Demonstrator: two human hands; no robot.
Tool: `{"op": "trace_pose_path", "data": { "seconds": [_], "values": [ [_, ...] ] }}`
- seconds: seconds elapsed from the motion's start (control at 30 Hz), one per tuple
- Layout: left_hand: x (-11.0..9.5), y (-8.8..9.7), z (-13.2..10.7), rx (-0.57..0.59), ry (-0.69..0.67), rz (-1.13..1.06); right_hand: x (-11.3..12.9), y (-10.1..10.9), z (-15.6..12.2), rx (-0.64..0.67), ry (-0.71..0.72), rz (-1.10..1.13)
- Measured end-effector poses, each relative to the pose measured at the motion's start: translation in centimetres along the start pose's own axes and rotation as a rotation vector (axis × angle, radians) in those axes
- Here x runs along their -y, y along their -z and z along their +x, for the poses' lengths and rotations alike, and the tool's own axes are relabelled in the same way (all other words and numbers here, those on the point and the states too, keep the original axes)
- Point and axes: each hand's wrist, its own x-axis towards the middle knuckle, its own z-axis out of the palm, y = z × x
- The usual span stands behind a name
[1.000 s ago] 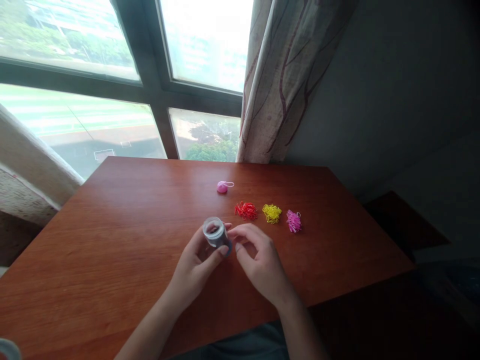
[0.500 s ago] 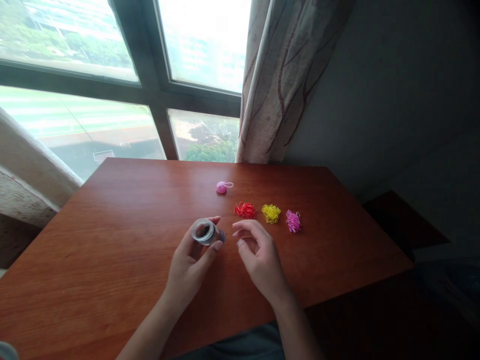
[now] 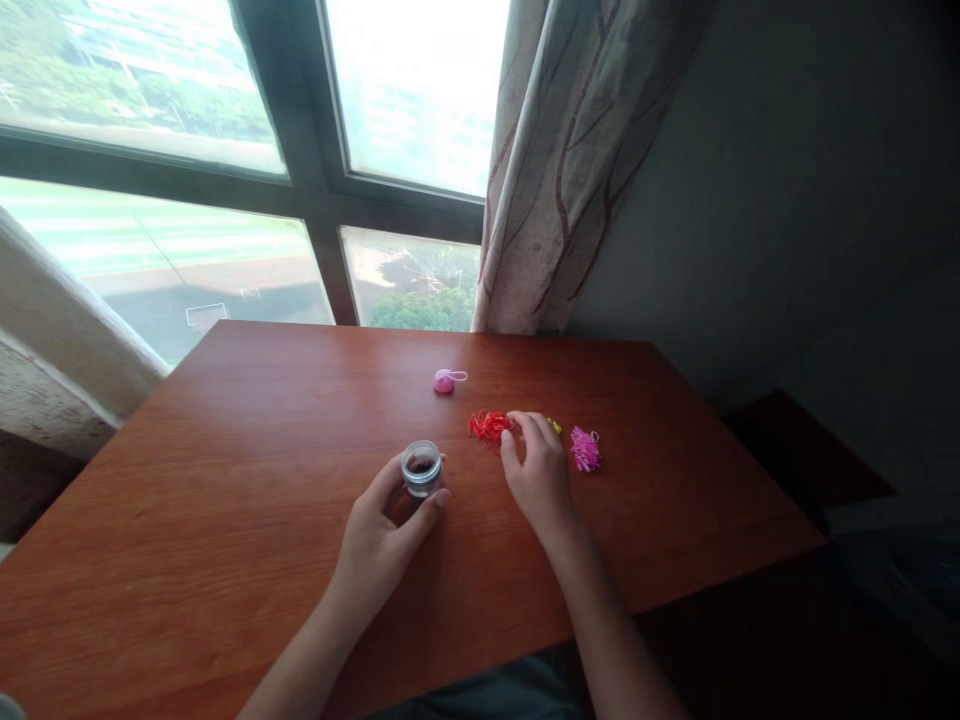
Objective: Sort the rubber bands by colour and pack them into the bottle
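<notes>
My left hand [image 3: 382,515] is wrapped round a small clear glass jar [image 3: 421,470], which stands upright with its round mouth uncovered and something dark showing inside. My right hand [image 3: 536,460] reaches to a heap of thin red strands [image 3: 487,428] that look like rubber bands. Its thumb and forefinger are a little apart at the heap's right side, and the fingertips partly touch or overlap it. Behind those fingers a similar yellow heap [image 3: 555,425] is mostly hidden. To the right of the hand lies a pink heap [image 3: 585,450].
A pink dome-shaped piece with a loop [image 3: 444,382] rests farther back on the brown wooden table [image 3: 225,500]. Beyond the table's back edge are a window [image 3: 315,190] and a patterned curtain [image 3: 555,180]. A pale rounded object [image 3: 11,708] peeks in at the lower left corner.
My right hand has moved forward and right, from beside the jar to the red heap, covering most of the yellow one. The jar has turned from tilted to upright in my left hand.
</notes>
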Motion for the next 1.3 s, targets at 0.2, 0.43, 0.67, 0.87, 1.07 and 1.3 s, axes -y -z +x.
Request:
{"op": "trace_pose_path", "data": {
  "seconds": [0.2,0.43,0.67,0.87,1.07,1.3],
  "values": [
    [0.3,0.1,-0.2,0.018,-0.015,0.021,1.5,-3.1,2.6,0.174,0.013,-0.365],
    [-0.3,-0.2,-0.5,0.038,-0.07,0.082,2.1,-5.4,3.3,0.263,-0.082,-0.559],
    [-0.3,-0.2,-0.7,0.044,-0.07,0.083,1.4,-5.5,3.0,0.268,-0.101,-0.542],
    [-0.3,-0.2,-0.7,0.046,-0.07,0.099,1.3,-5.9,2.9,0.334,-0.087,-0.463],
    [-0.7,-0.2,-0.6,0.042,-0.067,0.104,0.7,-6.0,2.9,0.321,-0.119,-0.238],
    [-0.8,-0.3,-0.3,0.079,-0.049,0.095,-0.5,-5.5,3.1,0.131,-0.299,0.284]
  ]
}}
